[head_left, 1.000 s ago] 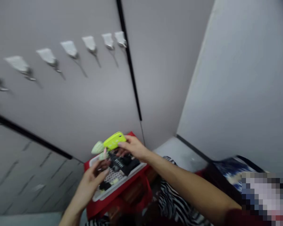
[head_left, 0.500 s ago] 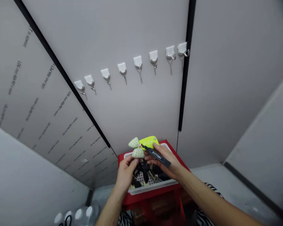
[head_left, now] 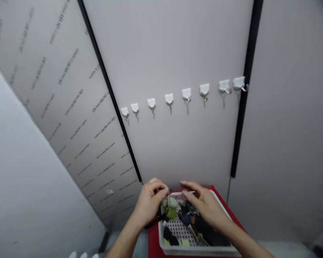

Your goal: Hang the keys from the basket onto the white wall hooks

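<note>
Risk: a slip of the fingertip pinch on the small ring [head_left: 169,190] could drop the keychain [head_left: 171,214] with its pale-green bow [head_left: 172,203] among the dark items in the white perforated basket [head_left: 193,251], or the dangling black strap [head_left: 154,222] could snag on the rim. Left hand [head_left: 149,202]: thumb and forefinger closed on the ring, keychain hanging at the basket's far-left corner. Right hand [head_left: 208,208]: partly open above the basket, no held object visible.
</note>
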